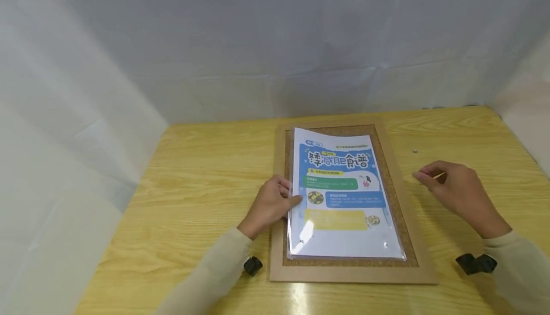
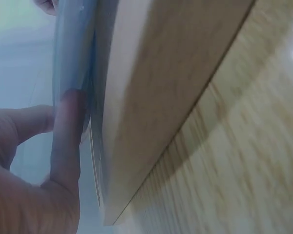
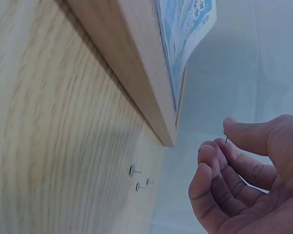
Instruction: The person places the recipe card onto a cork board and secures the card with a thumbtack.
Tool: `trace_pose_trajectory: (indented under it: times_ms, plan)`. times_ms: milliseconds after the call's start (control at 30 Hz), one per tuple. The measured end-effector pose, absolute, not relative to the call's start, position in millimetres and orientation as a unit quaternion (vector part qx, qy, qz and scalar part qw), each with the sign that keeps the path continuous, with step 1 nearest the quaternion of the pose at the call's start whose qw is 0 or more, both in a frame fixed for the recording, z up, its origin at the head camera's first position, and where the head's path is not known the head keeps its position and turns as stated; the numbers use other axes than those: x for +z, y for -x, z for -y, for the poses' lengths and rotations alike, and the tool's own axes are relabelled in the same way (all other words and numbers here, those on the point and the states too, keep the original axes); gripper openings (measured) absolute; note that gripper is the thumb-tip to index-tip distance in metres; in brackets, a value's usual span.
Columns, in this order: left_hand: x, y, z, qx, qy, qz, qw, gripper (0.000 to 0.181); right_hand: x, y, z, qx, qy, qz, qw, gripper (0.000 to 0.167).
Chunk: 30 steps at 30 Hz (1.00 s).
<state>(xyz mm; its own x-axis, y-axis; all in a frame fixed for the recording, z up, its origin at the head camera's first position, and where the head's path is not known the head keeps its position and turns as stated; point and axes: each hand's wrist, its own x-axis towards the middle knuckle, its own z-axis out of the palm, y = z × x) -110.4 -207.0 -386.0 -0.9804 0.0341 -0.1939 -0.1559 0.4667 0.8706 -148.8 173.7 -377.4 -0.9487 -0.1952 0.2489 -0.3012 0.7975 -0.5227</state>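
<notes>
A printed sheet (image 1: 343,238) in a clear plastic sleeve lies on a wood-framed cork board (image 1: 412,257), its upper part bowed up. My left hand (image 1: 267,205) pinches the sleeve's left edge between thumb and fingers, seen also in the left wrist view. To the right of the board, my right hand (image 1: 461,195) is raised over the table. Between its thumb and fingertip it pinches a thumbtack (image 3: 226,139), visible in the right wrist view. Small round spots that look like tack heads (image 1: 386,245) show near the sheet's two lower corners.
Loose thumbtacks (image 3: 132,170) lie point up on the wooden table (image 1: 206,176) right of the board; the head view shows a small tack (image 1: 415,151) there. The board's thick frame (image 3: 136,68) stands above the tabletop. A pale sheet wall (image 1: 266,43) rises behind the table.
</notes>
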Motion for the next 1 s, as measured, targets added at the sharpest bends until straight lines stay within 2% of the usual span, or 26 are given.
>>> trace_pose_trajectory:
  times_ms: [400,567,733,1000]
  plan:
    - [-378,110,206,0.419,0.016,-0.903,0.096,0.035,-377,153,-162,0.309,-0.147,0.935,0.09,0.032]
    - [-376,109,206,0.38,-0.005,-0.92,0.091,0.035,-375,156,-157,0.316,-0.168,0.928,0.102,0.023]
    - [-375,108,203,0.286,-0.039,-0.955,0.059,0.037,-371,158,-148,0.325,-0.185,0.922,0.102,0.017]
    - [-374,104,202,0.236,-0.063,-0.968,0.049,0.042,-362,168,-130,0.346,-0.206,0.913,0.066,0.02]
